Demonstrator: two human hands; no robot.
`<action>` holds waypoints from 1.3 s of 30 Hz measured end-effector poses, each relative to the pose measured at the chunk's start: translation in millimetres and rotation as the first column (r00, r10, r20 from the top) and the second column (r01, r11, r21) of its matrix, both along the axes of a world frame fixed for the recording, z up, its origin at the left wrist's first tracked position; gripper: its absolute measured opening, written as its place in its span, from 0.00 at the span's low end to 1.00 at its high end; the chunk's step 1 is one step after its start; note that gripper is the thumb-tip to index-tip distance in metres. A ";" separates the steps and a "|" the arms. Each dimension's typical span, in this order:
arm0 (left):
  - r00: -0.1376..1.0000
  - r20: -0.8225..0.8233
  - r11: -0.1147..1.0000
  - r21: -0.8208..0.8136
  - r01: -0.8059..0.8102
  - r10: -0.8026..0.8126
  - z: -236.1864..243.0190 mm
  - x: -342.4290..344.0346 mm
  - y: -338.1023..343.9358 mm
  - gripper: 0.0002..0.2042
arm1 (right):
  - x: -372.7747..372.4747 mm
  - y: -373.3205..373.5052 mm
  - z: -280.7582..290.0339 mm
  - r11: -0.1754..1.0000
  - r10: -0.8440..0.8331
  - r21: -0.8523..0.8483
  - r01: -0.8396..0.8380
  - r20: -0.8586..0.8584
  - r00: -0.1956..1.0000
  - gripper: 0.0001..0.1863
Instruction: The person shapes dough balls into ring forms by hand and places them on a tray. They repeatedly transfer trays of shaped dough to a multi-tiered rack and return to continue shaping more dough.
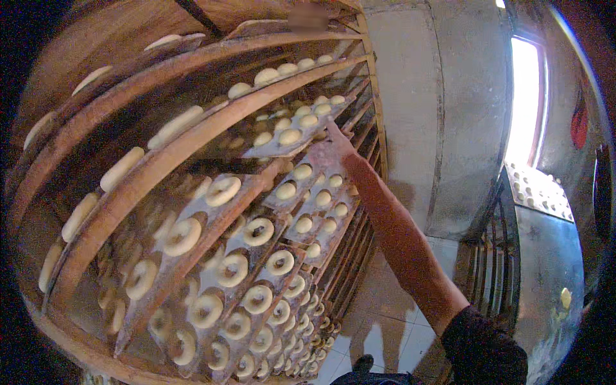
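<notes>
My right hand (332, 151) reaches up into a wooden rack at the end of my outstretched arm. It grips the near edge of a flour-dusted tray (260, 153) that carries several round dough balls (290, 136). One digit lies along the tray's top side; the others are blurred and partly hidden. Below the hand, more dough balls (286, 190) rest on another tray. Ring-shaped dough pieces (258, 231) fill the lower trays to the left and beneath. My left hand is out of the picture.
The wooden rack (147, 144) takes up the left half, with longer dough pieces (122, 168) on its upper shelves. A grey wall (404, 96) stands behind. At the right, a metal cabinet (548, 256) bears a tray of small pale pieces (539, 190) near a bright window (525, 96). The floor (378, 327) is tiled.
</notes>
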State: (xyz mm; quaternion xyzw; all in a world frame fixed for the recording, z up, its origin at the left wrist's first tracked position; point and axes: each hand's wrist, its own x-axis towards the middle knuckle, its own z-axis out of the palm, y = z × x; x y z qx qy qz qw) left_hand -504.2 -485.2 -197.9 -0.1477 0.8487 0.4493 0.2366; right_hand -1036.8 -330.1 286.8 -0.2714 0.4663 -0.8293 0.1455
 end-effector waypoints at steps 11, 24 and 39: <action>0.955 -0.243 0.831 0.556 -0.007 0.171 42.3 -135.8 52.5 0.19 | 75.2 112.6 46.9 0.944 -0.323 0.042 0.326 -0.067 0.944 0.22; 0.982 0.110 -0.412 0.896 -0.164 -0.153 317.7 -267.8 233.8 0.29 | 534.4 269.0 -202.2 -0.059 -0.941 0.197 0.979 0.317 -0.121 0.19; -0.078 0.172 0.156 0.971 0.184 -0.982 198.6 -17.5 394.6 0.27 | 691.6 -95.9 -325.6 -0.883 -0.311 -0.009 0.469 0.760 -0.571 0.32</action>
